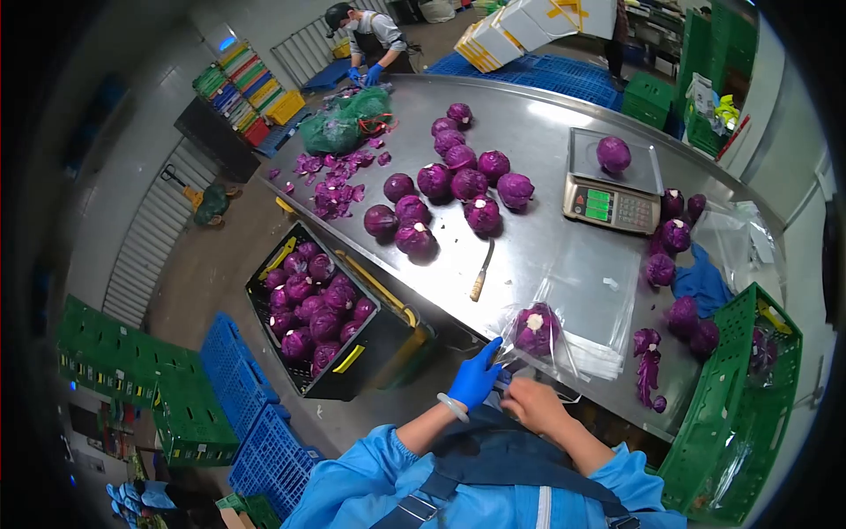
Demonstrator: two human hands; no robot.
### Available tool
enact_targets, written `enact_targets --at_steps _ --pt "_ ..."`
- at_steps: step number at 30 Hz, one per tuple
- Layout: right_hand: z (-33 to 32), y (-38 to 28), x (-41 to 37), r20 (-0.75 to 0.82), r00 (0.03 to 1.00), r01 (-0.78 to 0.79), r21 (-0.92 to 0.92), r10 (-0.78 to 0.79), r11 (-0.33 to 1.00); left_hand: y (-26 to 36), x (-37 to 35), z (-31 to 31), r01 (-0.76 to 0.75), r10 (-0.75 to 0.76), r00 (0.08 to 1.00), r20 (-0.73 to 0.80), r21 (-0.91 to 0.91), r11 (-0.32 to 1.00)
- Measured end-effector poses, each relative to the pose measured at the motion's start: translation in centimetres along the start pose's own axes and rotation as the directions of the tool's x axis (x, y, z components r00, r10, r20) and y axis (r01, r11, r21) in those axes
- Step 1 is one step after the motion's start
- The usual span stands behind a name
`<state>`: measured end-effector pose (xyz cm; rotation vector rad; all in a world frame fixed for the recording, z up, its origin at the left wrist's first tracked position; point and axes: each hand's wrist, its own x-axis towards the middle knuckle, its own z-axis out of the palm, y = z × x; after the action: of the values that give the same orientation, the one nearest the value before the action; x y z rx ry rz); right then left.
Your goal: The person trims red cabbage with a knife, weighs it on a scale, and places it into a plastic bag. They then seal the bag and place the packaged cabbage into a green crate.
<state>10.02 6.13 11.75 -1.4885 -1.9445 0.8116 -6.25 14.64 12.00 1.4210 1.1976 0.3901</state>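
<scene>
My left hand (pixel 477 376), in a blue glove, is at the near edge of the steel table, its fingers closed near the plastic bag's end; what they hold is too small to make out. Close to its right, my bare right hand (pixel 532 404) has its fingers bent together over something hidden. Just beyond both hands lies a purple cabbage (pixel 537 328) inside a clear plastic bag, its pale cut stem showing. A stack of clear bags (pixel 592 339) lies right of it. Farther off rests a knife (pixel 482 271) with a wooden handle.
Several cabbages stand mid-table (pixel 441 264). A scale (pixel 612 204) bears one cabbage. Left, a black crate (pixel 345 384) holds cabbages; right, a green crate (pixel 718 423) stands beside a blue cloth (pixel 701 280). A co-worker (pixel 381 40) with blue gloves stands beyond a green net bag (pixel 331 132).
</scene>
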Motion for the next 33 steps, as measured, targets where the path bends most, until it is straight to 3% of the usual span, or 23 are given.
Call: enact_targets --at_steps 2,3,4,6,10,12,13,14,16,17,18,19,20,21,22,24,25,26,27,28,29,32,33 --pt "-1.1 -1.3 -1.3 -0.030 0.999 0.038 0.074 -0.036 0.997 0.1 0.0 -0.2 -0.041 0.041 0.999 0.002 0.199 0.979" --pt "-1.2 -1.0 -1.4 -0.125 0.992 0.010 0.088 0.001 0.996 0.2 0.1 -0.2 -0.059 0.059 0.998 0.009 0.296 0.953" --pt "-1.0 -0.6 -1.2 -0.205 0.977 -0.043 0.090 0.061 0.995 0.0 0.0 0.0 -0.090 0.091 0.996 0.008 0.228 0.970" --pt "-1.6 -1.4 0.4 -0.302 0.953 -0.021 0.003 0.020 1.000 -0.2 0.3 0.7 -0.157 0.158 0.988 0.001 0.084 0.984" --pt "-0.4 -0.3 0.8 -0.092 0.996 -0.012 -0.030 0.010 0.999 1.0 0.3 0.4 -0.023 0.022 0.998 0.054 0.025 0.999" --pt "-1.6 -0.6 0.2 -0.051 0.996 0.066 -0.069 -0.069 0.995 -1.9 1.3 0.7 -0.136 0.136 0.991 0.009 0.054 0.989" --pt "-2.6 -0.9 -0.7 0.033 0.991 0.128 -0.027 -0.127 0.991 -0.9 1.0 0.4 -0.096 0.096 0.995 0.006 -0.013 0.995" --pt "-2.4 -0.5 -2.7 0.022 0.997 0.077 -0.038 -0.076 0.996 0.5 0.9 -0.2 -0.046 0.046 0.999 0.010 -0.080 0.996" --pt "-2.1 0.9 -8.0 -0.010 1.000 -0.020 -0.061 0.020 0.998 0.9 1.0 -1.3 -0.146 0.140 0.989 0.047 0.174 0.974" --pt "-1.3 2.5 -11.6 -0.024 0.992 -0.123 -0.134 0.121 0.983 3.4 0.0 -1.9 -0.263 0.205 0.964 0.171 0.481 0.836" --pt "0.8 5.7 -16.2 0.165 0.941 -0.224 -0.352 0.296 0.909 2.4 0.2 -2.0 -0.350 0.273 0.937 0.220 0.556 0.754" --pt "3.4 9.2 -21.9 0.507 0.615 -0.342 -0.519 0.604 0.784 2.1 0.2 -2.2 -0.364 0.276 0.930 0.242 0.496 0.788" --pt "4.0 10.3 -25.3 0.701 0.313 -0.366 -0.533 0.641 0.763 2.2 0.2 -2.5 -0.369 0.277 0.925 0.261 0.437 0.820" --pt "3.2 9.6 -26.3 0.776 0.223 -0.417 -0.472 0.590 0.777 3.4 -0.1 -2.8 -0.148 0.110 0.964 0.241 0.148 0.978" --pt "2.0 8.9 -25.6 0.775 0.268 -0.477 -0.409 0.572 0.778 4.2 0.2 -4.1 -0.018 0.019 0.967 0.256 -0.006 1.000" --pt "-1.0 8.0 -21.5 0.534 0.590 -0.549 -0.286 0.606 0.786 1.5 2.3 -5.5 -0.322 0.322 0.947 0.020 0.075 0.944" --pt "0.3 10.4 -21.0 0.085 0.864 -0.446 -0.324 0.496 0.834 3.0 2.6 -5.0 -0.464 0.488 0.873 -0.003 0.309 0.830" --pt "-2.2 9.0 -16.5 -0.179 0.897 -0.442 -0.291 0.405 0.849 3.4 3.9 -4.4 -0.599 0.616 0.774 0.146 0.483 0.639" --pt "-3.2 8.7 -13.0 -0.307 0.862 -0.469 -0.184 0.403 0.864 3.5 5.1 -3.8 -0.698 0.686 0.656 0.314 0.600 0.392" --pt "-3.4 8.8 -10.2 -0.296 0.907 -0.373 -0.231 0.300 0.899 3.4 5.7 -3.3 -0.750 0.695 0.527 0.489 0.652 0.111" --pt "-3.4 9.5 -8.1 -0.282 0.940 -0.269 -0.275 0.190 0.923 4.7 5.1 -2.6 -0.794 0.621 0.490 0.612 0.607 0.029" --pt "-2.1 13.6 -4.5 -0.175 0.975 0.118 -0.095 -0.134 0.988 1.6 7.9 -3.6 -0.870 0.532 0.484 0.695 0.320 0.374" --pt "-1.6 14.6 -4.1 -0.233 0.973 0.047 0.217 0.005 0.975 1.7 8.3 -4.6 -0.800 0.456 0.583 0.673 0.376 0.468"
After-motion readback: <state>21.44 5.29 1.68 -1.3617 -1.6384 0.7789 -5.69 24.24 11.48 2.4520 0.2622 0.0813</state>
